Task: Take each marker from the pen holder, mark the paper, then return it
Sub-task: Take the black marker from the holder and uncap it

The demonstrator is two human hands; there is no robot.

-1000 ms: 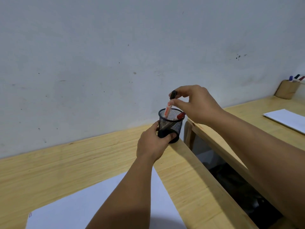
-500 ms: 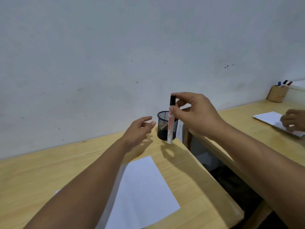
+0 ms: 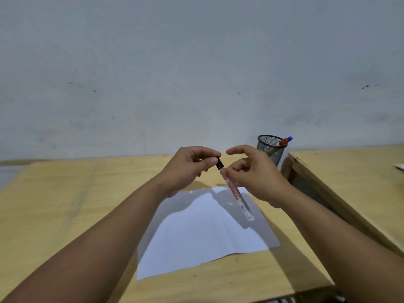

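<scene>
My right hand (image 3: 255,173) holds a white marker (image 3: 237,196) with red lettering, tilted over the white paper (image 3: 203,232), its black cap (image 3: 219,164) pointing up and left. My left hand (image 3: 190,166) pinches that black cap between thumb and fingers. The black mesh pen holder (image 3: 271,148) stands behind my right hand by the wall, with a red-capped marker (image 3: 283,141) and a blue-capped marker (image 3: 289,138) leaning out of its right rim.
The paper lies on a wooden desk (image 3: 54,204) against a grey wall. A second wooden desk (image 3: 349,178) stands to the right across a narrow gap, with a white sheet corner (image 3: 399,166) at the frame edge.
My right hand carried the marker from above the holder down over the paper and tilted it. My left hand left the holder and took hold of the cap.
</scene>
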